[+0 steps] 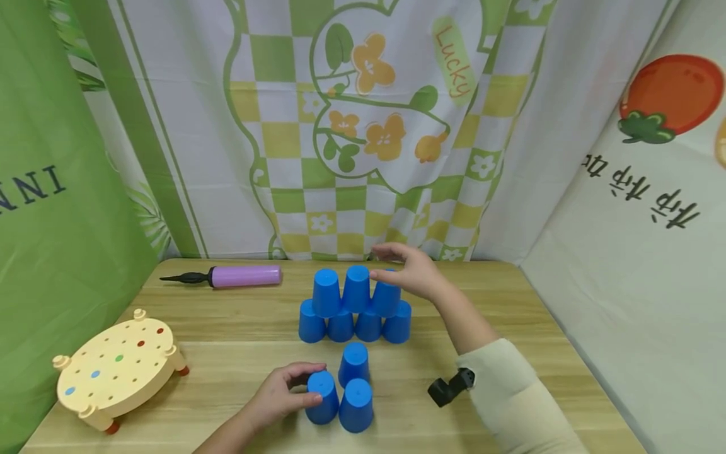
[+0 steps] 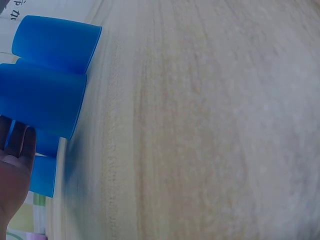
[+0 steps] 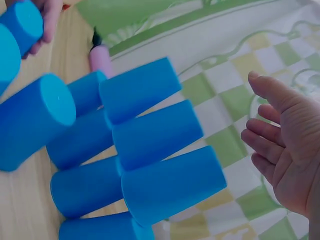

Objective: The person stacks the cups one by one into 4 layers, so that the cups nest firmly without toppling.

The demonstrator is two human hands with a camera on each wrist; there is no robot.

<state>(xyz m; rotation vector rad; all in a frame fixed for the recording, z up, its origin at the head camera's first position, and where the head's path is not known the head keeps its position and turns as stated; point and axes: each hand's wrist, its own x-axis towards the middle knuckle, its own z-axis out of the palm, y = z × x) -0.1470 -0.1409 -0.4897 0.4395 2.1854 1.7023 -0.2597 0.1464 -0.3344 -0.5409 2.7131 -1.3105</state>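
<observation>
Cups stand on the counter in two complete rows, three atop four; three nearer cups are unstacked. Left hand grips one; right hand, fingers loosely extended, holds nothing.

— Where's the head view?
— Above the near side, facing forward and down over the worktop to the far curtain.
— The wrist views?
— Both close, rolled sideways: the left low over the worktop by the near cups, the right facing the stacked cups and far left.
— What's shared?
— Head and right wrist both show the stacked cups and purple pump.
</observation>
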